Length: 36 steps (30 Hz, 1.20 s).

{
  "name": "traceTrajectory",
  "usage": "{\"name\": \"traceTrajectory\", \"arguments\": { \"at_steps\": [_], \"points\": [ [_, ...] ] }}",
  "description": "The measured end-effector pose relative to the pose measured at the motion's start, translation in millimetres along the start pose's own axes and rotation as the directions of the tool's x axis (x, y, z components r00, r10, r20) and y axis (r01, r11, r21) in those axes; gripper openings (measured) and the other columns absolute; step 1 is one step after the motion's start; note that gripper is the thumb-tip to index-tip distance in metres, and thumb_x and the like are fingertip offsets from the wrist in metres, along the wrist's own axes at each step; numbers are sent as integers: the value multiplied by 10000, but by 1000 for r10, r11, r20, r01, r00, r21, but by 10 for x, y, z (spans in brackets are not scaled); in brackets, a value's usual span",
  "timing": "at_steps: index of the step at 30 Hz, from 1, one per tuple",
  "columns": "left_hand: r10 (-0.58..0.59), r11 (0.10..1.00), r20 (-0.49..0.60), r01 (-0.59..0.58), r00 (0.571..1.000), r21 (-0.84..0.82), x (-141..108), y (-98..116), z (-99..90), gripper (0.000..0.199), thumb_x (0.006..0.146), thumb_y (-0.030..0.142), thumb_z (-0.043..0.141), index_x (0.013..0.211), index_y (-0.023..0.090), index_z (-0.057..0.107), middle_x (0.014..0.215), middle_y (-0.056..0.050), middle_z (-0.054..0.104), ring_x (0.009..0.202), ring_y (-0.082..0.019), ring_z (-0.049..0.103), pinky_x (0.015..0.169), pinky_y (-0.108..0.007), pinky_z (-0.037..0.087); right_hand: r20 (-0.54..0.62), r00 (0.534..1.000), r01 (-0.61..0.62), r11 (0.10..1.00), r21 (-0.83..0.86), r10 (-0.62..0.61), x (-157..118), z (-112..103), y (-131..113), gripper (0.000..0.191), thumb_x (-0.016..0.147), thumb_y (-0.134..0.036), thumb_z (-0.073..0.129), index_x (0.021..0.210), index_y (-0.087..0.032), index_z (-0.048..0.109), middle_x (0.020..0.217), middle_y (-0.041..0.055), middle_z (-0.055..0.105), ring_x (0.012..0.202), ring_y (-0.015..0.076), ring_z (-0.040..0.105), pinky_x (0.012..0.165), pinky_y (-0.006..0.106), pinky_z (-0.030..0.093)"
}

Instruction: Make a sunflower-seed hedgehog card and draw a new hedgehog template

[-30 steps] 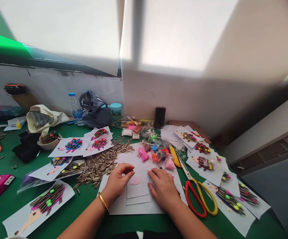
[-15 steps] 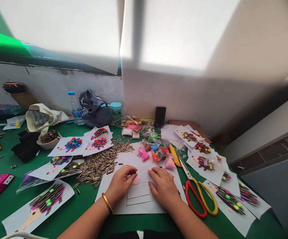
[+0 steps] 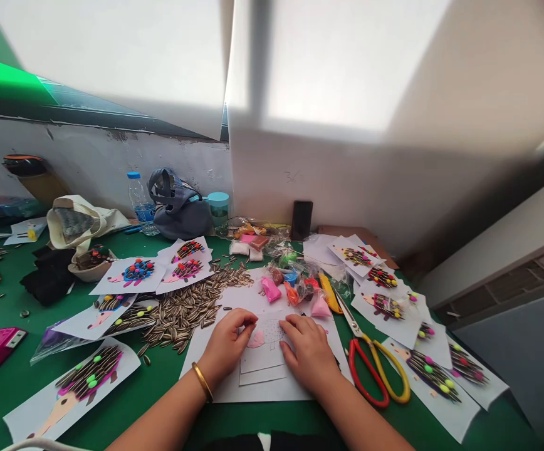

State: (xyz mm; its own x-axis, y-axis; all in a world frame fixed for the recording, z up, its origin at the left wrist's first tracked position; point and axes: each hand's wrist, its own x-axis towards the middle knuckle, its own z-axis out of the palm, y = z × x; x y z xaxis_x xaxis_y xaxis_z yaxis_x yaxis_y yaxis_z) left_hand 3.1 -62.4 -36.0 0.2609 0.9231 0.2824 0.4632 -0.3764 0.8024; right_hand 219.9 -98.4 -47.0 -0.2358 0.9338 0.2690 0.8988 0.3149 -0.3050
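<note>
A small sheet of paper with a hedgehog drawing (image 3: 272, 332) lies on stacked sheets in front of me. Flattened pink clay (image 3: 256, 339) covers the hedgehog's face at the left. My left hand (image 3: 230, 341) is beside that clay, its thumb and fingertips drawn together in a pinch; anything between them is too small to make out. Resting on the drawing's right side, my right hand (image 3: 307, 351) has its fingers stretched out and its thumb apart. A large white sheet (image 3: 206, 385) lies underneath.
Sunflower seeds (image 3: 182, 316) are heaped at the left. Bagged coloured clay (image 3: 295, 291) sits beyond my hands. Scissors (image 3: 366, 347) and a yellow cutter (image 3: 330, 293) lie at the right. Hedgehog pictures (image 3: 434, 379) flank both sides. A phone (image 3: 302, 220) leans against the wall.
My left hand has shifted very slightly, staying pinched by the pink clay. My right hand keeps its place on the paper.
</note>
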Motion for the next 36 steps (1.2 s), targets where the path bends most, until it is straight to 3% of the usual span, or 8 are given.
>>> {"name": "traceTrajectory", "arguments": {
  "at_steps": [4, 10, 14, 19, 24, 28, 36],
  "points": [
    [-26, 1000, 29, 25, 999, 17, 1, 7, -9, 137, 906, 290, 524, 936, 221, 638, 928, -42, 668, 871, -185, 608, 803, -329, 488, 7, 1000, -1, 1000, 10, 1, 1, 6, 4, 367, 858, -231, 577, 1224, -261, 597, 1234, 77, 607, 1129, 273, 521, 922, 427, 404],
    [-45, 995, 43, 41, 998, 92, 10, 61, -39, 115, 859, 302, 592, 797, 205, 591, 810, -28, 622, 766, -184, 577, 713, -318, 467, 7, 1000, -2, 1000, 2, 2, 4, 1, 1, 368, 855, -235, 583, 1222, -264, 599, 1236, 75, 605, 1126, 269, 523, 923, 425, 406],
    [1, 990, 85, -13, 996, 143, 13, 82, -43, 163, 914, 302, 503, 853, 211, 625, 836, -40, 636, 790, -190, 572, 734, -327, 450, 7, 1000, -7, 1000, 2, 7, 3, 3, 0, 362, 858, -241, 583, 1219, -266, 601, 1234, 70, 606, 1127, 270, 522, 934, 424, 400],
    [17, 973, 82, -36, 996, 230, 16, 88, -45, 265, 934, 329, 461, 753, 206, 609, 761, -35, 616, 729, -186, 540, 685, -322, 420, -1, 1000, 4, 1000, -3, -4, 0, 11, 8, 361, 860, -243, 579, 1219, -265, 601, 1229, 75, 607, 1121, 265, 524, 924, 412, 404],
    [39, 963, 76, -58, 996, 262, 11, 85, -29, 80, 859, 243, 562, 852, 222, 640, 821, -35, 648, 797, -207, 582, 740, -352, 425, -5, 1000, 8, 1000, -5, -8, 0, 5, 9, 357, 858, -242, 577, 1213, -266, 604, 1221, 74, 607, 1119, 262, 527, 915, 407, 408],
    [87, 951, 107, -114, 990, 286, 4, 70, -10, 147, 880, 216, 537, 902, 237, 681, 871, -46, 680, 858, -216, 610, 795, -366, 418, -5, 1000, 9, 1000, 1, -9, 2, 3, 5, 355, 855, -240, 579, 1209, -265, 604, 1217, 77, 612, 1121, 268, 529, 918, 413, 408],
    [82, 894, 130, -130, 988, 428, -11, 56, 68, 82, 819, 235, 648, 867, 259, 711, 862, -34, 664, 838, -219, 602, 838, -411, 362, -5, 1000, 11, 1000, 4, -11, -3, 14, 7, 346, 861, -239, 575, 1204, -264, 606, 1221, 81, 610, 1120, 274, 527, 916, 419, 404]
  ]
}}
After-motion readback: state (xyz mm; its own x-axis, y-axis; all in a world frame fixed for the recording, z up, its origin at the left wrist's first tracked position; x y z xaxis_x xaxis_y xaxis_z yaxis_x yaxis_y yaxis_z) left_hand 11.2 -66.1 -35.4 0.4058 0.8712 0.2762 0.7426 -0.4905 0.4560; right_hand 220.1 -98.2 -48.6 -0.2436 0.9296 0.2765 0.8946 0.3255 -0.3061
